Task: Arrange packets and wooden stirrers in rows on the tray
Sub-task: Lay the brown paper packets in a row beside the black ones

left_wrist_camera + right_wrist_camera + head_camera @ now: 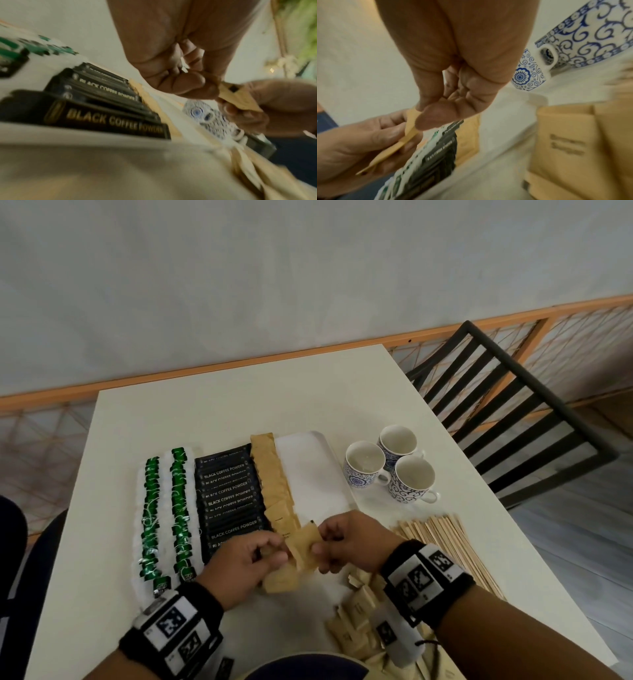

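Head view shows both hands over the tray's (310,474) near edge, sharing one brown packet (306,544): the left hand (239,566) pinches its near side between thumb and curled fingers, and the right hand (352,542) pinches the far side the same way. The packet is raised, tilted, just above the near end of the brown row (274,484).

I judge the brown row to be nearly full, with this packet about to close it. The next move calls for lowering it flat, overlapping its neighbour like a shingle, edges squared to the black row (229,494) beside it. Two green rows (168,508) already fill the tray's left side; the right strip is bare.

Packets are thin paper rectangles, matte, easily creased. Loose ones (356,614) lie heaped at the table's (205,412) near edge. Stirrers (442,542), flat pale wooden slats, wait at the right edge, near three glazed blue-patterned cups (390,463).
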Demonstrator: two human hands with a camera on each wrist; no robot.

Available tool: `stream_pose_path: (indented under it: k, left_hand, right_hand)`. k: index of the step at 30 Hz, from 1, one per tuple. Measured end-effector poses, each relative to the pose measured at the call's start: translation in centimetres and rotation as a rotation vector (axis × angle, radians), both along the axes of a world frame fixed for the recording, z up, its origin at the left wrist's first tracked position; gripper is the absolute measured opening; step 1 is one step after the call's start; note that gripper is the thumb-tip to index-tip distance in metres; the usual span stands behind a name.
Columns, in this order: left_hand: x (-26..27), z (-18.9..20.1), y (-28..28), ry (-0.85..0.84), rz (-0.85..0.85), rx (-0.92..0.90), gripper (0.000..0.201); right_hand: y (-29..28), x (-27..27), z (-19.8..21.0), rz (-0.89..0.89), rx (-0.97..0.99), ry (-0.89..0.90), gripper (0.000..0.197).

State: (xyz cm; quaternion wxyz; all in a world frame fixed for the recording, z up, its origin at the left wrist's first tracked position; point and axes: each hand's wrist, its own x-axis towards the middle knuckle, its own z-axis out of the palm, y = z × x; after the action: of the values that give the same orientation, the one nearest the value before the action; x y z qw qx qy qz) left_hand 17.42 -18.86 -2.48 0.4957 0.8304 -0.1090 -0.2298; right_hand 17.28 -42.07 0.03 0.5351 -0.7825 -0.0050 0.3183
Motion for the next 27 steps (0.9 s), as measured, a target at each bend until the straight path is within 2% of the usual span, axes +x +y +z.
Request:
stream_pose_path:
  k: [1,3,8,13,20,23,25,27]
  left_hand:
    - [0.3,0.5,0.2,-0.004,0.016,-0.021,0.008]
    - [0.8,1.1,0.4,-0.048,0.050,-0.036,0.019]
    - [0.8,1.4,0.1,-0.081,0.154,-0.032,0.015]
    - [0.6,0.9,0.2,-0.228,0.223,0.079,0.023]
    - [0.4,1.0,0.0,-0.263,0.297,0.095,0.023]
    - [0.1,0.9,0.1,-0.198,0.228,0.079,0.019]
    - [-0.3,0.9,0.1,-0.154,0.148,0.102,0.017]
    - [-0.6,1.0,0.1,-0.152,0.129,0.127,0.012]
  right_hand:
    - [0.2,0.2,0.3,-0.033,0.083,0.029,0.004]
    - [0.8,0.5,0.5,-0.079,0.195,0.077,0.011]
    - [2.2,0.7,0.5,-0.099,0.305,0.149,0.026]
    - [2.3,0.5,0.5,-0.029,0.285,0.129,0.027]
    - [2.6,0.4,0.5,-0.031,0.197,0.069,0.017]
    - [2.7,0.7,-0.1,-0.084,0.106,-0.005,0.016]
    - [2.8,0.8,-0.3,-0.186,0.183,0.020,0.011]
    - [2.9,0.9,-0.2,-0.173,0.227,0.049,0.009]
